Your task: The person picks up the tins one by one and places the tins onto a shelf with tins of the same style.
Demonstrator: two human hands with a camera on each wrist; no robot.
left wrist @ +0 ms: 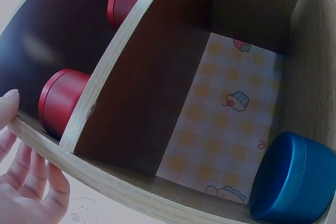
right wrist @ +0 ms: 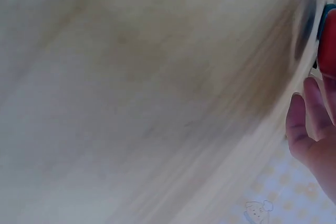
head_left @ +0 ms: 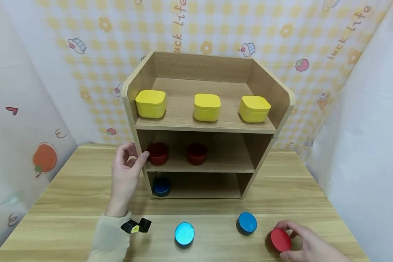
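Observation:
My left hand grips the left side panel of a wooden shelf, thumb at the front edge and fingers on the outer side. Close to that thumb, a round red tin sits on the middle shelf, with another red tin to its right. A blue tin stands at the left of the bottom shelf. At the lower right, my right hand holds a red tin between thumb and fingers over the table; the right wrist view shows only part of it.
Three yellow square tins stand along the top shelf. On the table in front are a light blue tin and a darker blue tin. Patterned cloth hangs behind, with white sheets at the sides.

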